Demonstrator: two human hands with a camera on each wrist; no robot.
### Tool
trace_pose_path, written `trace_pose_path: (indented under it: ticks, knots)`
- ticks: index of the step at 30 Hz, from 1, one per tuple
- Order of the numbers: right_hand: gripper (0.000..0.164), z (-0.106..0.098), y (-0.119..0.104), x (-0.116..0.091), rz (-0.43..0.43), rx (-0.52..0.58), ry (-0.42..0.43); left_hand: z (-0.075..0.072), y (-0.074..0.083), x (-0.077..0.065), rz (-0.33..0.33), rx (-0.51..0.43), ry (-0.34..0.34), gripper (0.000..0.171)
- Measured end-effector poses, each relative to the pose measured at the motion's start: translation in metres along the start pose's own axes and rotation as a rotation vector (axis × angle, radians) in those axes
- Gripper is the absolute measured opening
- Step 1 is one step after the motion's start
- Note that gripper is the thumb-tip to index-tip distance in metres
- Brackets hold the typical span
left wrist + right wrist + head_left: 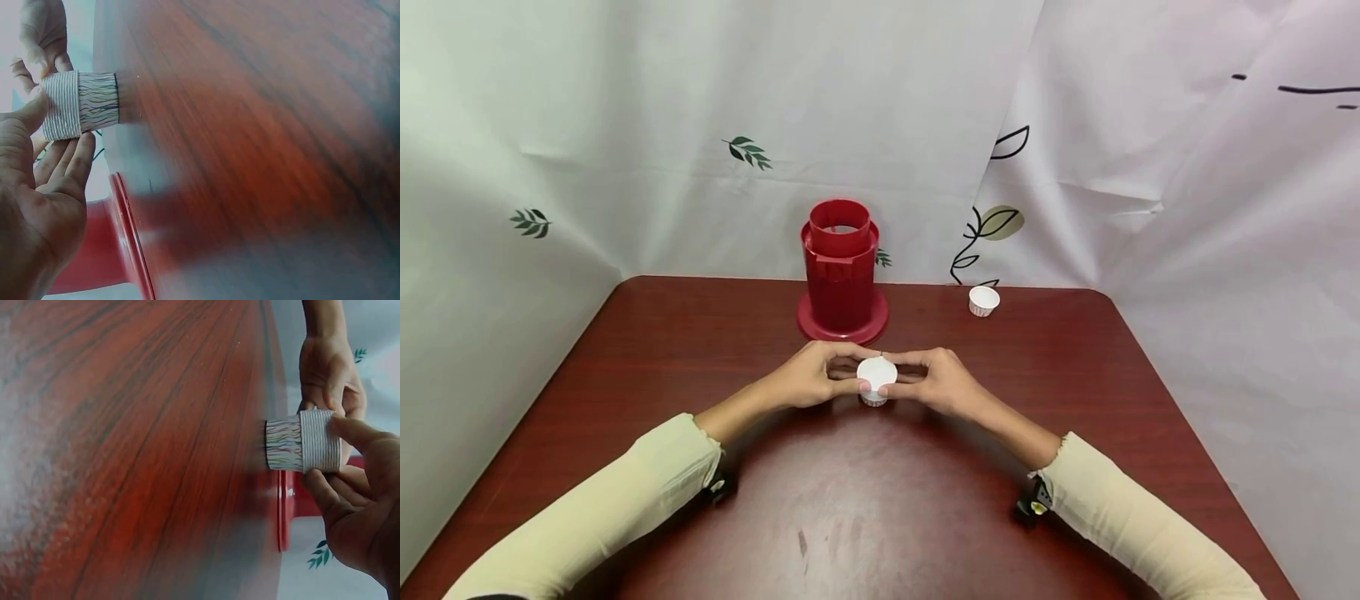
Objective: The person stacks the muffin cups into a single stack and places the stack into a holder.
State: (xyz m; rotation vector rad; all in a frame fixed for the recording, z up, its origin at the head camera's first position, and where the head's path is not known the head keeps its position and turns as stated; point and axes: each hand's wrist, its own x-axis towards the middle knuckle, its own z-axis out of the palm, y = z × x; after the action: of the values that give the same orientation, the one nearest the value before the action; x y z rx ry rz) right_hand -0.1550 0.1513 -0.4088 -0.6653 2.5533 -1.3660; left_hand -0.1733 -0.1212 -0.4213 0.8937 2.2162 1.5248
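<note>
A stack of white paper baking cups (877, 373) stands near the middle of the table. In the left wrist view, the nested rims of the stack (62, 106) show as close ridges above a bottom cup with wavy printed lines. My left hand (807, 375) pinches the stack from the left, thumb on the near side and fingers behind. From the other side my right hand (953, 385) grips it the same way, as the right wrist view of the stack (320, 440) shows. The thumbs lie side by side at the front of the rims.
Just behind the hands stands a red cylindrical holder (838, 292) with a round base and an open top tube. One single white paper cup (983, 302) sits near the table's back edge, to the right. Pale curtains (880, 100) enclose the reddish-brown table (865, 517).
</note>
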Motion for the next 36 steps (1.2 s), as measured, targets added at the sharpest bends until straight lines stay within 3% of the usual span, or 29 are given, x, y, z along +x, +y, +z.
trace_pose_path:
  ticks: [13,23,36]
  knots:
    - [0.058,-0.009,0.002,0.001,0.01,0.095,-0.002,0.001,-0.001,0.001,0.008,-0.054,0.029,0.044]
    - [0.062,-0.031,0.009,0.005,0.035,0.011,0.073,0.0,-0.004,0.0,0.004,-0.08,0.043,0.042]
    - [0.059,-0.074,0.023,0.013,0.147,-0.047,0.224,0.001,-0.004,0.0,-0.001,-0.075,0.048,0.04]
